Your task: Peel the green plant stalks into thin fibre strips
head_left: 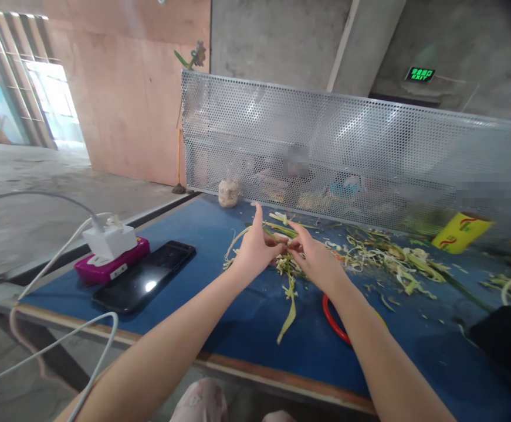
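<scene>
Left hand (255, 249) and right hand (313, 255) close together above a blue table (246, 328).
Both are partly curled at the plant scraps (288, 267) strewn on it; whether either pinches a piece, I cannot tell.

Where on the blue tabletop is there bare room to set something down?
One bare patch of tabletop lies between the black phone and the pale lump; another between the left forearm and the long green strip. It is crowded under the left hand and right hand, and rightward, where plant scraps spread toward the yellow packet.
</scene>
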Motion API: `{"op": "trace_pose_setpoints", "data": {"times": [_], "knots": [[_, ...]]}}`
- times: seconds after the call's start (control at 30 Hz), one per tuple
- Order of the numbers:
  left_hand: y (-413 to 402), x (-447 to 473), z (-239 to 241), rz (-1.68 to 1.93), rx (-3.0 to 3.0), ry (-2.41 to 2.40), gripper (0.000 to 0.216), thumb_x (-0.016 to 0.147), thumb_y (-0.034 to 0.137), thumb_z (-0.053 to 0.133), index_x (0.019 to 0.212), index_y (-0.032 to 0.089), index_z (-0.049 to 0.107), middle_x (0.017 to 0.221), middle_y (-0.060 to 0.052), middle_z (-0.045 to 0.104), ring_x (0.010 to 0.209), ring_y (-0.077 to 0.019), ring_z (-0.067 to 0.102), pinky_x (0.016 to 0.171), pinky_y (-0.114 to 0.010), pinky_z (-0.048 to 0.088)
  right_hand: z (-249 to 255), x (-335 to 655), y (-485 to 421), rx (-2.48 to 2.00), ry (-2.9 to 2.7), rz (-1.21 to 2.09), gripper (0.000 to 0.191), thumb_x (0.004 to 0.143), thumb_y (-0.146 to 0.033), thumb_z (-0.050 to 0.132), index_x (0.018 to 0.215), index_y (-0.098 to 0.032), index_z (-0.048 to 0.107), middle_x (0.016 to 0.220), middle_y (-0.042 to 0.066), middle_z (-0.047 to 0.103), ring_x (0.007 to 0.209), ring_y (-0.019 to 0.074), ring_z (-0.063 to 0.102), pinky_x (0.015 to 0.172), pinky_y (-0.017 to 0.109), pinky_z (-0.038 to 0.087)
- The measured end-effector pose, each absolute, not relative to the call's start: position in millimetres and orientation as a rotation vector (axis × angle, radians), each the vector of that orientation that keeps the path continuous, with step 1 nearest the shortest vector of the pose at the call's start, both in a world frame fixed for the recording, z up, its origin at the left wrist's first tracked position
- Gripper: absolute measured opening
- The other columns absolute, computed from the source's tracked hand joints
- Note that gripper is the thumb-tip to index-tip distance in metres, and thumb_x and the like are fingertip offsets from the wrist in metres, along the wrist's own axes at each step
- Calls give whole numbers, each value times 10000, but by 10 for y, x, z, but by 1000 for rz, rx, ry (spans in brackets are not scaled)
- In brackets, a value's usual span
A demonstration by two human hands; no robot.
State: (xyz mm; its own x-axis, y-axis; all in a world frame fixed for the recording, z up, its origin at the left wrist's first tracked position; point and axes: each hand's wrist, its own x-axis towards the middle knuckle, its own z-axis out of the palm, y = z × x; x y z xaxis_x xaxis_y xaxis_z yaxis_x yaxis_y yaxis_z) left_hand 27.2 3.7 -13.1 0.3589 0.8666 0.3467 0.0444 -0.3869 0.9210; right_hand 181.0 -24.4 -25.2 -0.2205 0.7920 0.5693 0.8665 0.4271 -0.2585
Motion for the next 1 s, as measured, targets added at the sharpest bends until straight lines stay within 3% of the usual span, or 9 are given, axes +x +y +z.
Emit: {"op": "trace_pose_setpoints", "data": {"times": [0.2, 0.37, 0.5, 0.63, 0.9, 1.0], "knots": [[76, 291, -186, 1038, 1695, 853, 1103, 637, 93, 630, 1312, 188, -237, 790, -59, 662, 383, -71, 501, 368, -185, 425, -172, 1910, -262, -1468, -2084, -674, 289, 796, -165, 443, 1065, -120, 540, 870, 99, 614, 851, 229, 529, 764, 349, 436], [86, 315, -189, 1015, 1675, 908, 1090, 630, 85, 631, 1325, 149, -206, 744, -48, 651, 414, -91, 519, 359, -183, 399, -149, 2036, -269, -1514, -1932, -833, 235, 830, -169, 390, 961, -172, 585, 914, 90, 606, 874, 219, 530, 761, 333, 437], [94, 299, -154, 1072, 1571, 863, 1096, 621, 88, 647, 1333, 135, -184, 729, -45, 647, 439, -105, 530, 384, -204, 419, -157, 2081, -263, -1537, -1946, -799, 350, 791, -145, 435, 1135, -172, 493, 1094, 128, 519, 961, 245, 505, 785, 375, 441], [149, 274, -146, 1193, 1511, 856, 1088, 606, 84, 652, 1341, 108, -149, 744, -53, 646, 472, -112, 542, 401, -206, 424, -131, 2005, -302, -1251, -2266, -707, 488, 772, -243, 506, 1246, -228, 391, 1208, 114, 429, 995, 233, 479, 842, 417, 416], [208, 257, -158, 1286, 1500, 784, 1051, 601, 85, 642, 1347, 86, -98, 716, -34, 625, 448, -88, 515, 417, -203, 432, -154, 1801, -334, -1019, -2206, -413, 234, 821, -220, 455, 976, -273, 622, 987, 57, 580, 826, 167, 533, 724, 338, 460], [169, 273, -151, 1242, 1539, 723, 1026, 614, 70, 621, 1353, 116, -89, 711, -29, 626, 462, -87, 524, 428, -200, 439, -182, 1810, -278, -1067, -1948, -173, 209, 808, -263, 480, 940, -278, 642, 988, 46, 599, 904, 185, 545, 781, 370, 451]]}}
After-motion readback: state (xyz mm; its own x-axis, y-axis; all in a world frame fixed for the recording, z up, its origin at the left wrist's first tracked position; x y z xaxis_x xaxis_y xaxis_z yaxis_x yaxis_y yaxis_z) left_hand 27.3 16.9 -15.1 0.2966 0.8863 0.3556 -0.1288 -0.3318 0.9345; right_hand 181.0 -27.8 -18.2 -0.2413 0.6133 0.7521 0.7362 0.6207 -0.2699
